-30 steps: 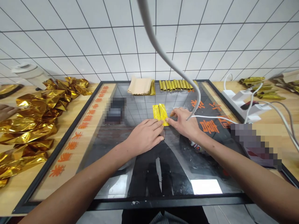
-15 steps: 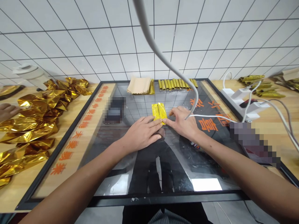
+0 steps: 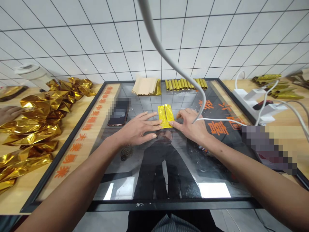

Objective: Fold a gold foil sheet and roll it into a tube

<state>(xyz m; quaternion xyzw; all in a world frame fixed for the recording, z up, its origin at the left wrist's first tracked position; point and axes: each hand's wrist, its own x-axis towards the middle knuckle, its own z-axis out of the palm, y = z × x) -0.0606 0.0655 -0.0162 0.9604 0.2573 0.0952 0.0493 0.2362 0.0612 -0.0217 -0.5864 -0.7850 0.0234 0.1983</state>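
Observation:
A piece of gold foil paper point(image 3: 166, 116) lies on the glass-topped board, its two long sides folded inward so that a seam runs down its middle. My left hand point(image 3: 138, 128) is flat and open, fingers spread, with fingertips at the paper's lower left edge. On the other side, my right hand point(image 3: 191, 125) rests with its thumb stretched onto the paper's lower right corner. Its other fingers are loosely bent and apart from the thumb, with nothing visible between them.
Behind the paper are a stack of brown-backed foil sheets point(image 3: 145, 86) and a row of gold rolls point(image 3: 184, 84). A phone point(image 3: 118, 112) lies left. Crumpled gold foil point(image 3: 36, 125) and another person's hand point(image 3: 9, 114) are farther left. A power strip point(image 3: 251, 103) with cables stands right; one cable hangs in front.
My left hand has drawn back leftward off the paper and its fingers have spread, uncovering the lower part. My right thumb stays at the lower right corner. The view has shifted slightly.

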